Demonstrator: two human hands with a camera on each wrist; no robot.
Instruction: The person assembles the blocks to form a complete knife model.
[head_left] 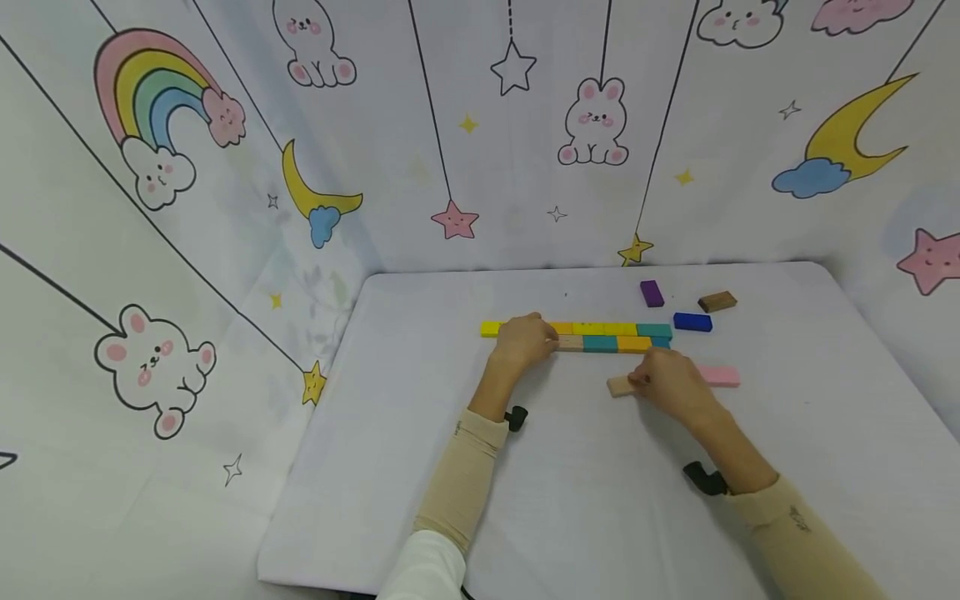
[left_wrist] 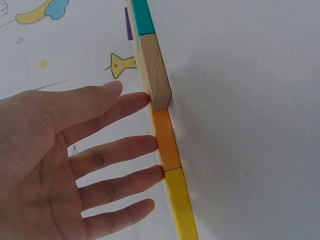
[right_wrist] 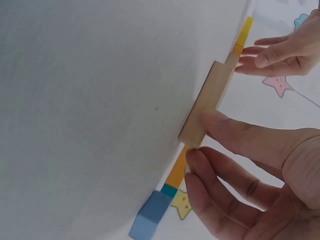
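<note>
Two rows of coloured wooden blocks lie side by side. The back row has a yellow block point(head_left: 490, 329) at its left end and a teal block point(head_left: 654, 330) at its right. My left hand point(head_left: 527, 340) is at the left part of the rows. In the left wrist view its fingers are spread, fingertips at the side of an orange block point(left_wrist: 166, 140) and a plain wood block point(left_wrist: 156, 70). My right hand point(head_left: 673, 382) pinches another plain wood block point(right_wrist: 202, 107) between thumb and fingers, in front of the rows. A pink block point(head_left: 720, 377) lies partly hidden behind that hand.
Loose blocks lie at the back right of the white table point(head_left: 375, 467): a purple block point(head_left: 652, 293), a brown block point(head_left: 717, 302) and a dark blue block point(head_left: 692, 322). A cloth with cartoon prints point(head_left: 517, 167) hangs behind the table.
</note>
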